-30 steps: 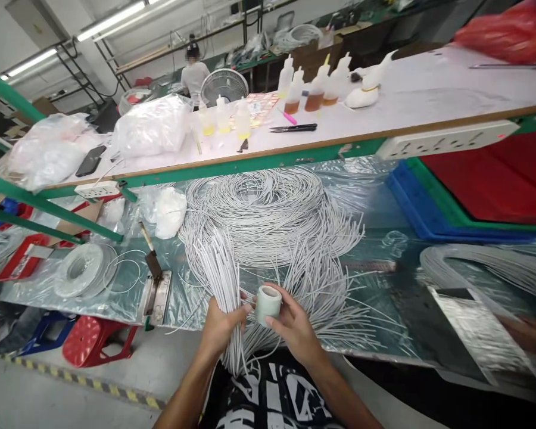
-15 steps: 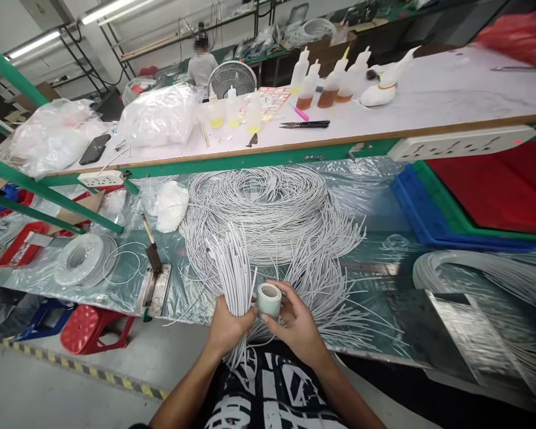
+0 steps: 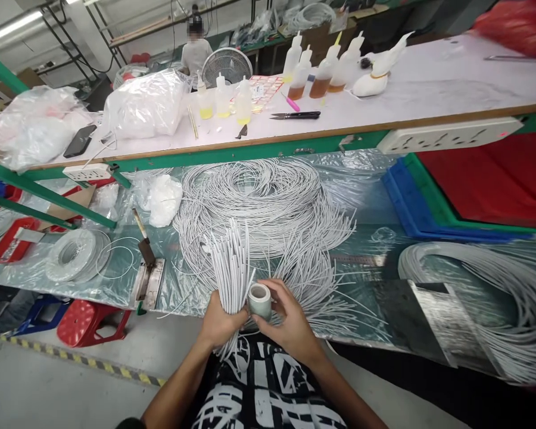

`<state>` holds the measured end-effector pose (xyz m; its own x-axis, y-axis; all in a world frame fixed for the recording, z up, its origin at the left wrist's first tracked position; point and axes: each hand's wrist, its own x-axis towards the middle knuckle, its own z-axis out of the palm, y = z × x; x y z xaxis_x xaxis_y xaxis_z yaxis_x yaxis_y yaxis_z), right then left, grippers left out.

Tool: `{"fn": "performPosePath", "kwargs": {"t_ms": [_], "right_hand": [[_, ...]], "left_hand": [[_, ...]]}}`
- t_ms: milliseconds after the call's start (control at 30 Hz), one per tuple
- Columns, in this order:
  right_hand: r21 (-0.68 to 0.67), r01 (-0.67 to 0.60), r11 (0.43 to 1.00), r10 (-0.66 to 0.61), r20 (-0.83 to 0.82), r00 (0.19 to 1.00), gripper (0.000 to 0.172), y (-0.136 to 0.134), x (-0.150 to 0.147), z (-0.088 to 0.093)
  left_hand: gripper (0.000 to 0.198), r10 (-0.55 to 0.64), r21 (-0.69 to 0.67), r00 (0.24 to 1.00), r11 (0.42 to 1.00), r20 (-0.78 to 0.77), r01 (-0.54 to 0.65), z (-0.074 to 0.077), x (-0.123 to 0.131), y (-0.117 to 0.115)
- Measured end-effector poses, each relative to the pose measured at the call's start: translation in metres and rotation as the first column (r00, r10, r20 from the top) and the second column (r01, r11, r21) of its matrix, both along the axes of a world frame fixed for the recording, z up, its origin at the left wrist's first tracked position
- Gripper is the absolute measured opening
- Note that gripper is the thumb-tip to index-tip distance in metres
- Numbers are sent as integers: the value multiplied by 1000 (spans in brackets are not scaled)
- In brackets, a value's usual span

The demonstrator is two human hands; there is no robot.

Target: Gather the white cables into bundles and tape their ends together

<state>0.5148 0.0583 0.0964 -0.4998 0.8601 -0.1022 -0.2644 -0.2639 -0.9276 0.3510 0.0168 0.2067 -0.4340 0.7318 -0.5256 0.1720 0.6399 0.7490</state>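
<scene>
My left hand (image 3: 218, 323) is closed round a bundle of cut white cable lengths (image 3: 230, 268) that fans upward over the bench edge. My right hand (image 3: 288, 322) grips a small roll of pale tape (image 3: 259, 300), pressed against the right side of the bundle just above my left thumb. Behind both hands lies a big heap of coiled white cable (image 3: 254, 199) on a plastic-covered bench (image 3: 366, 208).
A lever cutter (image 3: 147, 271) and a flat wire spool (image 3: 74, 262) sit at left. Another white cable coil (image 3: 486, 286) lies at right beside a metal plate (image 3: 433, 319). The upper shelf holds bottles (image 3: 315, 74), scissors (image 3: 295, 115), plastic bags (image 3: 145, 110). A person stands far back.
The bundle and tape roll stay pressed together in my hands; both have drifted slightly left and lower in view as the camera shifted. The cable ends stand a little more upright.
</scene>
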Motion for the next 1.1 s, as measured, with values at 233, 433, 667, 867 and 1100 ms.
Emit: {"fn": "performPosePath", "kwargs": {"t_ms": [233, 433, 667, 867, 1100], "right_hand": [[-496, -173, 851, -12, -348, 937, 69, -8, -12, -22], [-550, -513, 659, -13, -691, 723, 61, -5, -16, -25], [-567, -551, 612, 78, -650, 756, 49, -5, -10, -26], [-627, -498, 599, 74, -576, 814, 59, -2, -8, -23], [-692, -342, 636, 20, -429, 903, 64, 4, -7, -9]], "left_hand": [[21, -132, 21, 981, 991, 140, 130, 8, -10, -5], [24, -65, 28, 988, 998, 137, 62, 7, -16, -11], [23, -59, 7, 991, 998, 117, 59, 8, -14, -10], [24, -70, -18, 989, 997, 134, 73, 7, -10, -13], [41, -8, 16, 1000, 1000, -3, 8, 6, -8, -18]]}}
